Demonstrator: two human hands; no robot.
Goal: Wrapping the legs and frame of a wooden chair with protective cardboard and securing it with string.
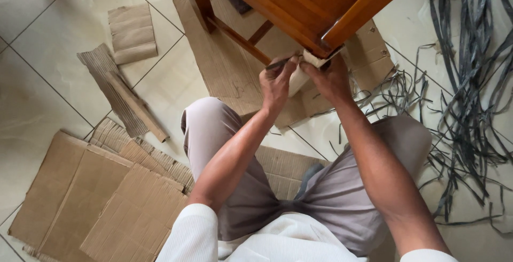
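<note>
Your left hand (276, 83) pinches a thin dark tool (280, 63) against the corner of the brown wooden chair (299, 0). Your right hand (331, 77) grips a pale folded pad (311, 59) at that same corner. Flat cardboard pieces (101, 198) lie on the tiled floor (48, 43). Grey strips (470, 96) pile up on your right.

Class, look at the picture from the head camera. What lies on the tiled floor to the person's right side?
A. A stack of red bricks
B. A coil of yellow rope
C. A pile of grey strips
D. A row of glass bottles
C: a tangle of long grey strips spreads over the floor tiles on the right, beside the right hand working at the wooden furniture corner.
</note>
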